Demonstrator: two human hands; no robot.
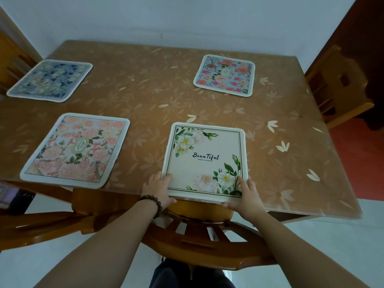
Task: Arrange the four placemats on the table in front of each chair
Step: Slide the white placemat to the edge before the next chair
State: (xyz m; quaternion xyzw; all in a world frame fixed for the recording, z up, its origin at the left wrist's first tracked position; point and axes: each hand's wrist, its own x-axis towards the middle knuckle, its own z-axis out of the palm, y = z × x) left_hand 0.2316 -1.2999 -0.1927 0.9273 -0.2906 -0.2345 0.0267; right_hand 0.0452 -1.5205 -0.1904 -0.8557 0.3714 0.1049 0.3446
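A cream placemat with white flowers and the word "Beautiful" lies at the near edge of the brown table, its near side slightly over the edge. My left hand grips its near left corner. My right hand grips its near right corner. A pink floral placemat lies flat at the near left. A blue floral placemat lies at the far left. A placemat with red and pink flowers on light blue lies at the far right.
A wooden chair stands tucked under the table right below my hands. Another wooden chair stands at the table's right side, one at the near left, and part of one at the far left. A white wall runs behind.
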